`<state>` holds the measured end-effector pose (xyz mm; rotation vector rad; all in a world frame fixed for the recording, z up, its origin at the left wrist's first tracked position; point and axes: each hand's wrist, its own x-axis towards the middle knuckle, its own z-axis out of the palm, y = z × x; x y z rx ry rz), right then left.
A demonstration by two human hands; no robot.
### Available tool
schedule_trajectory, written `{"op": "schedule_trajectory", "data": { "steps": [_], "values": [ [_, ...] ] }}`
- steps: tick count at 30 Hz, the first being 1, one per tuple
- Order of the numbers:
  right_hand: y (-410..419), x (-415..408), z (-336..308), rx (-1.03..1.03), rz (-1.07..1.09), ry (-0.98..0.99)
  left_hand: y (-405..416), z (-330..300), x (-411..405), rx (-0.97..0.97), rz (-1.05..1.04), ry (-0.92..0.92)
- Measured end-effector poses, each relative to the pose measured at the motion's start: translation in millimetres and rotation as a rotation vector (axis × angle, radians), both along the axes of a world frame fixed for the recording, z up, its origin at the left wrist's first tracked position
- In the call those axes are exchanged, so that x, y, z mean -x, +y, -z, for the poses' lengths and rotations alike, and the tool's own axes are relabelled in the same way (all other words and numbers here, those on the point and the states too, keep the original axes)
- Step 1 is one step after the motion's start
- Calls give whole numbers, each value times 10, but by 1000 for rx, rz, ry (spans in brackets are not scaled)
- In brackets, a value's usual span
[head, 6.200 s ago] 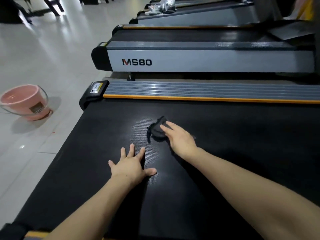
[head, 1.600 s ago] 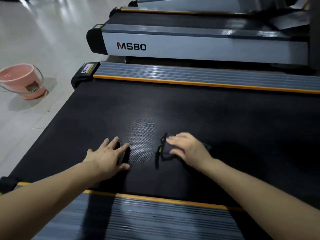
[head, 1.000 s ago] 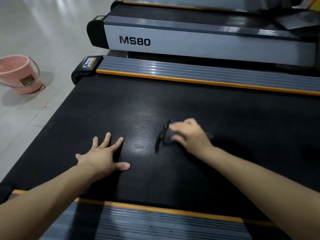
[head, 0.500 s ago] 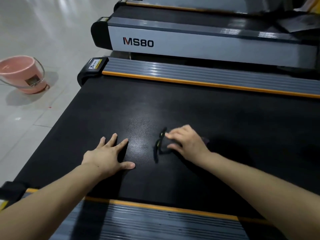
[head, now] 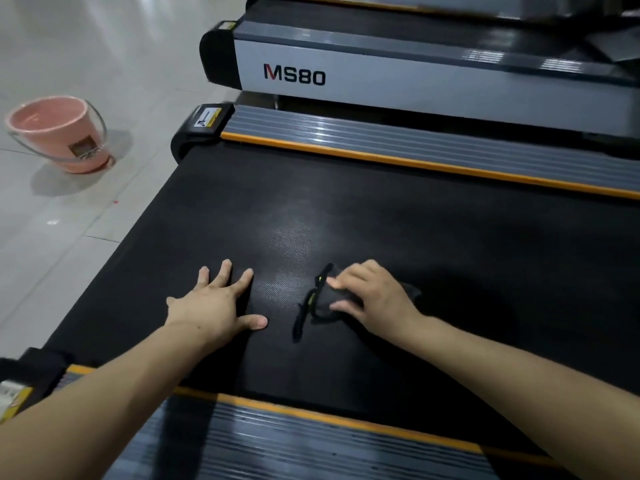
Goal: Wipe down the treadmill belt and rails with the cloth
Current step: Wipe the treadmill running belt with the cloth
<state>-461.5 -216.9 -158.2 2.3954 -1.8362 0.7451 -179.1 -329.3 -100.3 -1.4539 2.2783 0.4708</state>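
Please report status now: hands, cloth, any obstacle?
Left hand flat on belt. Right hand grips cloth on belt. Nothing else on belt; bucket stands on floor, apart.

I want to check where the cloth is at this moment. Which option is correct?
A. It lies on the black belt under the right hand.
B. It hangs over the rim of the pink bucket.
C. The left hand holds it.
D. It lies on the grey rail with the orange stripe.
A: the dark cloth lies on the black belt with the right hand gripping it, while the left hand rests flat on the belt.
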Motion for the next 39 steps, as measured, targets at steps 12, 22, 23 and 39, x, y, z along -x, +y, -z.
{"op": "schedule_trajectory", "data": {
  "steps": [12,22,23,39],
  "values": [
    [-442,-86,-44,7,257,4,8,2,-7,-3,14,-17],
    [-1729,409,-183,-72,573,35,24,34,-20,2,2,-1],
    [-1758,369,-202,-79,609,62,20,26,-20,2,-1,3],
    [-1819,180,-167,-60,410,41,-13,91,-13,-24,-2,14]
  ]
}}
